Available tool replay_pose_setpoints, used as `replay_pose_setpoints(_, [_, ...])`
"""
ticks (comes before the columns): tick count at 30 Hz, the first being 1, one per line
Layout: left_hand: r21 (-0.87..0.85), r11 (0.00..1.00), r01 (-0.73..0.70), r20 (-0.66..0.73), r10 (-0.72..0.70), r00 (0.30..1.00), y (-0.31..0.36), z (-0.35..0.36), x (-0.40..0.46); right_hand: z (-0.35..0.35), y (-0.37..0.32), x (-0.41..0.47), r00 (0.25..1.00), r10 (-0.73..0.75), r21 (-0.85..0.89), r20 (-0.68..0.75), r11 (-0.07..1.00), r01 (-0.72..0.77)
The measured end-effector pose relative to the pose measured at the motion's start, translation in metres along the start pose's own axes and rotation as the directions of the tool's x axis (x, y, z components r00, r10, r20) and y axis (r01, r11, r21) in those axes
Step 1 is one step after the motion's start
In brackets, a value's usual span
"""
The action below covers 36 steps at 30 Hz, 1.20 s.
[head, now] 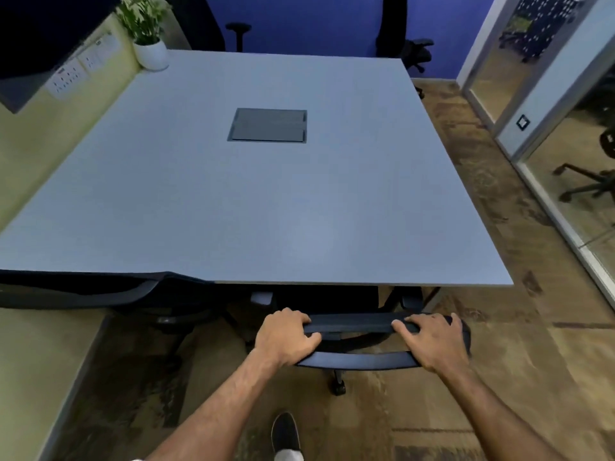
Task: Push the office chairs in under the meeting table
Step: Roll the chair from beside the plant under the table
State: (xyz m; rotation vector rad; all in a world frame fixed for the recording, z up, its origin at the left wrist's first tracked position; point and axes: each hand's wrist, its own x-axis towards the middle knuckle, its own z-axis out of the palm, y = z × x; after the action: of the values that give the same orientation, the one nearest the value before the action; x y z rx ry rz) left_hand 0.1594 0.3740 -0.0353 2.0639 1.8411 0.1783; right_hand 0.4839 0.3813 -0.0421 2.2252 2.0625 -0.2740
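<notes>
Hands, left hand (285, 337) and right hand (432, 341), clamp the chair back (357, 322) low in frame, its long axis parallel to the meeting table (233, 201) edge just above

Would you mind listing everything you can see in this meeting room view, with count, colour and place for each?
meeting table: one, grey, centre
cable box lid: one, dark grey, set into the table's middle
held office chair: one, black, near edge, backrest top gripped
second near chair: one, black, near edge at left
far chairs: two, black, along the blue wall
potted plant: one, green in a white pot, far left corner of the table
shoe: one, black, on the floor below
left hand: on the backrest's left end
right hand: on its right end
</notes>
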Motion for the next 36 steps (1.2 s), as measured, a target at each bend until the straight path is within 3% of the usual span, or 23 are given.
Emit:
replay_pose_setpoints(14, [-0.053, 0.999, -0.011, 0.068, 0.014, 0.998, 0.002, -0.013, 0.102, -0.018, 0.004, 0.097, 0.999, 0.026, 0.094, 0.026, 0.995, -0.028])
replay_pose_setpoints(36, [-0.038, 0.999, 0.002, 0.062, 0.000, 0.998, 0.014, -0.003, 0.113, -0.018, 0.022, 0.097, 0.999, 0.042, 0.140, 0.019, 0.989, -0.045])
